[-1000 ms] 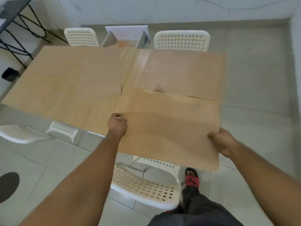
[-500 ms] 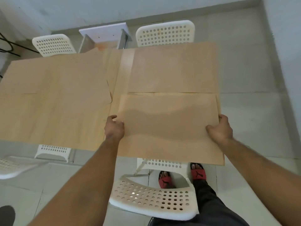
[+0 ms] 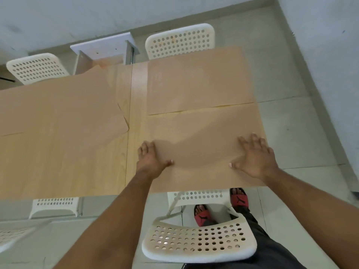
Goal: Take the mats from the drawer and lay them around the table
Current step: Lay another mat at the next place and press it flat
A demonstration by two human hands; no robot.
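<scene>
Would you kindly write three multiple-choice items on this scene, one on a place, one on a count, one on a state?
1. Where is the mat under the hands?
A. on the table's near right part
B. on the floor
C. on a chair seat

2. How many white chairs stand at the table's far side?
A. none
B. two
C. five

3. How are the hands?
A. fists in the air
B. flat on the mat
C. holding a cup

Answers: 1 A, it lies on the table before the near chair. 2 B, one and another show there. 3 B, the left hand and right hand press it, fingers spread.
</scene>
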